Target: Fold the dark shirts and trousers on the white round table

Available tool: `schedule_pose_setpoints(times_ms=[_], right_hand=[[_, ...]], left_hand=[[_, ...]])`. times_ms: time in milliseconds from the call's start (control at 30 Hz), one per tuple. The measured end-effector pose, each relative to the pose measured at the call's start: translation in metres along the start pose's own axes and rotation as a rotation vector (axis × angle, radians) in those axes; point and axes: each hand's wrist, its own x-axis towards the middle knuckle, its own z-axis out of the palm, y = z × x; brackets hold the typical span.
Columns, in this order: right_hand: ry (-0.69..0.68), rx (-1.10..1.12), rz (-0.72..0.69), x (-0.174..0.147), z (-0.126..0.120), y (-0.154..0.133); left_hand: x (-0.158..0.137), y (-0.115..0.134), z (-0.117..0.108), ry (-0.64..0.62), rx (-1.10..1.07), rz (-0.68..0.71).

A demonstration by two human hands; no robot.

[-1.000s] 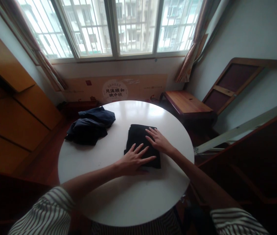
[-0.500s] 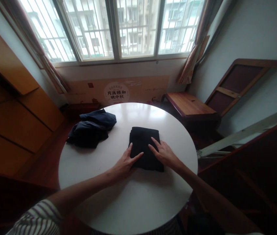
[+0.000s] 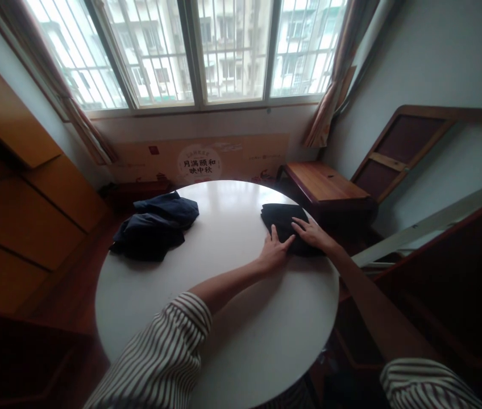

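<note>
A folded black garment [image 3: 278,215] lies flat at the right back of the round white table [image 3: 215,318], close to the rim. My left hand [image 3: 274,250] rests on its near left edge, thumb and fingers spread. On its right side lies my right hand [image 3: 314,234], with the fingers stretched out across the cloth. Both hands touch the garment from above, and neither is closed round it. At the table's left back sits a loose, crumpled heap of dark navy and black clothing [image 3: 156,224], apart from both hands.
Behind the table on the right stands a low wooden side table [image 3: 324,180]. A wooden cabinet [image 3: 23,193] is on the left. A printed cardboard panel [image 3: 241,156] leans under the barred window [image 3: 228,57], with curtains at its sides.
The folded black garment has slid from the table's middle to the right and back, with both hands moving along on it. The crumpled heap has stayed in place.
</note>
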Motion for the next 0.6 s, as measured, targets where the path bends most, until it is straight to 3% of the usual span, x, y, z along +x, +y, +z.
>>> schedule_pose_setpoints(times_ms=[167, 300, 367, 500, 600], right_hand=[[0.032, -0.105, -0.055, 0.002, 0.002, 0.012], [0.06, -0.209, -0.02, -0.015, 0.009, -0.001], [0.079, -0.266, -0.079, -0.028, 0.016, -0.017], [0.102, -0.315, -0.296, -0.058, 0.035, -0.062], [0.09, -0.319, -0.461, -0.074, 0.051, -0.092]], left_hand=[[-0.006, 0.0, 0.001, 0.001, 0.028, 0.028], [-0.056, -0.001, -0.016, -0.056, 0.061, 0.111], [-0.084, -0.003, -0.027, -0.094, 0.099, 0.185], [-0.12, -0.026, -0.065, -0.122, 0.153, 0.227], [-0.12, -0.064, -0.117, 0.029, 0.24, 0.006]])
